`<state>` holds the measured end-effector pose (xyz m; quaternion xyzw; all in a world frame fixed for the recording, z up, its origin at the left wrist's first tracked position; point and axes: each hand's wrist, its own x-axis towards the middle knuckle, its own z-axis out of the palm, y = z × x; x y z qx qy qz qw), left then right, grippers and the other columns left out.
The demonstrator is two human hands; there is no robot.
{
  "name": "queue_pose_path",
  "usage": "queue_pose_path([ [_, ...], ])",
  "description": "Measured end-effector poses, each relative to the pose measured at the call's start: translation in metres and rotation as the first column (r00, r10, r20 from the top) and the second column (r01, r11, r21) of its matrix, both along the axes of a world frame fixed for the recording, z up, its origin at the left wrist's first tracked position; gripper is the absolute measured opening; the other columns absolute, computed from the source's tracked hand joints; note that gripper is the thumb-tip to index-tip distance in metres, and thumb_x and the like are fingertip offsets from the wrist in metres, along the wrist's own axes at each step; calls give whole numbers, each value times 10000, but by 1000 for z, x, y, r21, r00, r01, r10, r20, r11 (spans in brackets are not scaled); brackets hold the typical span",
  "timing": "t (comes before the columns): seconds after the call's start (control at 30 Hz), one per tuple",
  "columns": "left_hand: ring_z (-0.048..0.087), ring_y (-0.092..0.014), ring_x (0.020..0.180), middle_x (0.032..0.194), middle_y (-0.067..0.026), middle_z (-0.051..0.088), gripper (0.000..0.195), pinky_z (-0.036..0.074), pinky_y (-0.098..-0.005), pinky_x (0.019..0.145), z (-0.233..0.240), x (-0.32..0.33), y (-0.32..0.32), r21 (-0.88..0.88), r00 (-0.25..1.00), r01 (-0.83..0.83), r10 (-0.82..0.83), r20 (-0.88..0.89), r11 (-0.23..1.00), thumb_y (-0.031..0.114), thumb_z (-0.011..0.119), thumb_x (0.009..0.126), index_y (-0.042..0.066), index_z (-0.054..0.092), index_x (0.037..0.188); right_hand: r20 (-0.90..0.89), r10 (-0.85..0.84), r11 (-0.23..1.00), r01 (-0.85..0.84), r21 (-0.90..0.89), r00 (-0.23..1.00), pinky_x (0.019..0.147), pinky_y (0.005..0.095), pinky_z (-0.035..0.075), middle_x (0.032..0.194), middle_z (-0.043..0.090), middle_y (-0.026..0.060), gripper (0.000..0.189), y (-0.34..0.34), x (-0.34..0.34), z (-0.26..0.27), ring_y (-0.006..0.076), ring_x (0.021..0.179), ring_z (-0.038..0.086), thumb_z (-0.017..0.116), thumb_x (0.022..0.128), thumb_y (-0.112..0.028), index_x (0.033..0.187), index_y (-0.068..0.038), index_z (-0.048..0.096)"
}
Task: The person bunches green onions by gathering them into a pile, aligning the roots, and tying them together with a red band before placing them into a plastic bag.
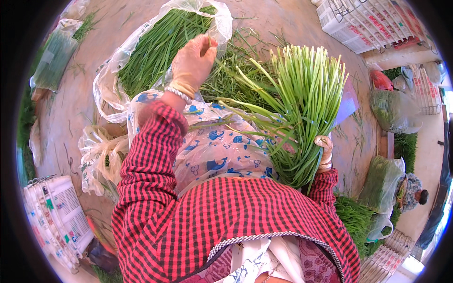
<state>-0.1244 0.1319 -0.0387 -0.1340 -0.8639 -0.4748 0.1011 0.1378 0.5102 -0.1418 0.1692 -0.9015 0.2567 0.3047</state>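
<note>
My right hand (323, 152), in a thin pale glove, is closed around a thick bunch of long green stalks (304, 92), likely garlic chives, their pale cut ends pointing away from me. Some stalks splay out leftward from the bunch. My left hand (194, 62), also gloved and with a beaded bracelet at the wrist, is raised with thumb and fingertips together on a thin green piece. Below and beyond it lies a clear plastic bag (109, 102) full of green stalks (155, 46). A plastic sheet with blue whale prints (219, 148) covers my lap.
Loose green scraps (233, 78) litter the floor ahead. Crumpled plastic bags (102, 159) lie at left. White printed stacks with wire handles stand at upper right (357, 28) and lower left (60, 215). Filled bags (382, 184) line the right side, near another person (412, 192).
</note>
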Motion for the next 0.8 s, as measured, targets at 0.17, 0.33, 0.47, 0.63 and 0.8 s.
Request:
queue_pose_path([
  [0.17,616,-287,1098,1206,-96,628,398,507,-389,904,-26,11,-28,-616,982,-165,73,-172,770,206,650,864,139,587,1251,169,3,972,36,-231,986,675,277,532,746,602,42,138,1,1,-7,172,675,621,656,838,-96,761,-62,546],
  [0.33,622,-282,1091,1243,-142,619,394,509,-390,913,-7,19,-15,-466,831,-306,-6,-557,830,223,656,883,62,596,1237,480,245,450,340,-826,842,701,315,557,793,647,82,108,9,7,-14,203,705,647,665,827,-67,790,-31,570],
  [0.47,675,-156,738,834,-81,721,291,539,-281,700,0,45,-22,395,776,307,-468,423,866,302,625,960,34,719,899,487,250,552,290,-782,837,718,389,587,1008,677,251,257,2,-3,7,337,856,696,624,848,-221,828,28,565],
  [0.63,627,-87,652,850,-35,719,265,512,-223,592,6,69,-7,637,714,316,-618,329,703,290,637,967,38,714,996,493,445,372,347,-861,747,759,441,586,1112,647,312,333,-18,-9,25,391,954,683,602,843,-245,921,79,599],
  [0.8,604,-62,721,943,-34,703,303,474,-200,611,50,61,39,648,742,274,-585,328,711,302,607,983,39,675,1117,354,666,205,295,-933,656,760,412,574,1051,673,254,302,-31,-20,39,320,922,679,634,861,-211,932,82,620],
])
